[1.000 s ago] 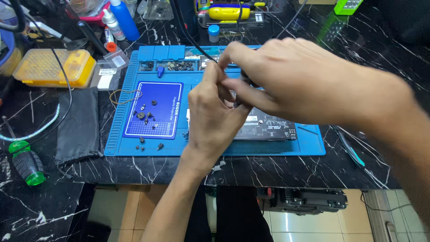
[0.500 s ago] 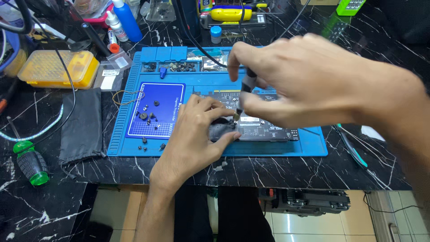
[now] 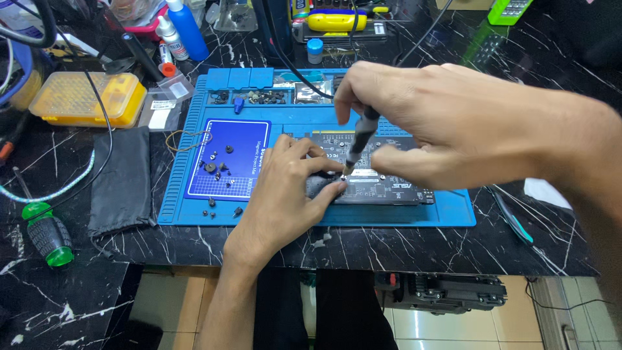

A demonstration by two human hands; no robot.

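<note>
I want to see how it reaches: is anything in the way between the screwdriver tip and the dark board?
Nothing visible. The right hand holds the screwdriver tilted, its tip right down on the circuit board. The left hand rests on the board's left end, its fingertips beside the tip, not under it.

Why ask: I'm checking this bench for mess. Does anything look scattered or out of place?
Mostly orderly. Small dark screws lie loose on the blue mat, some off its darker pad. The right hand sets a screwdriver on the circuit board, which the left hand touches.
</note>
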